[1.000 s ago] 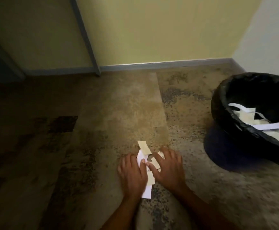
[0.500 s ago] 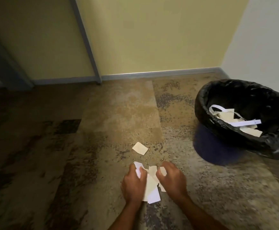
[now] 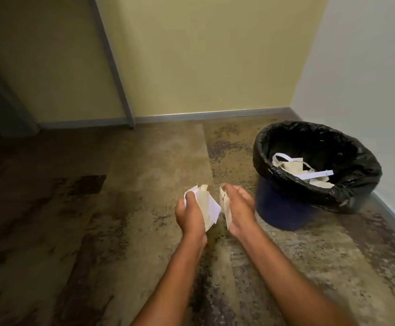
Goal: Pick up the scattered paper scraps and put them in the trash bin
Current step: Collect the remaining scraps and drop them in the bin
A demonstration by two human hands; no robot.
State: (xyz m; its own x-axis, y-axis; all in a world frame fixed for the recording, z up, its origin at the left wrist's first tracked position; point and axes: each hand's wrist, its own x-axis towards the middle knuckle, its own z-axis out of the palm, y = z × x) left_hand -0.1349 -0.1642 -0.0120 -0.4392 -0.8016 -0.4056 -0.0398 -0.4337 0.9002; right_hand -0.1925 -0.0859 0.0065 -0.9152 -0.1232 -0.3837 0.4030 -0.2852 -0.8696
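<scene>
- Head view: left hand (image 3: 189,214) fingers (image 3: 190,196) are curling round paper scraps (image 3: 207,203), holding them above the floor (image 3: 121,231).
- Right hand (image 3: 239,208) fingers are gripping a second scrap batch (image 3: 224,205), just beside the left-hand fingers.
- Trash bin (image 3: 286,208) is standing right of the right-hand fingers, with binned scraps (image 3: 295,169) lying inside.

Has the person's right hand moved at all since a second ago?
Yes. The right hand, gripping paper scraps, has lifted off the floor and shifted right, closer to the trash bin.

scraps (image 3: 209,204) lifted, left hand (image 3: 189,214), right hand (image 3: 239,208) raised
</scene>
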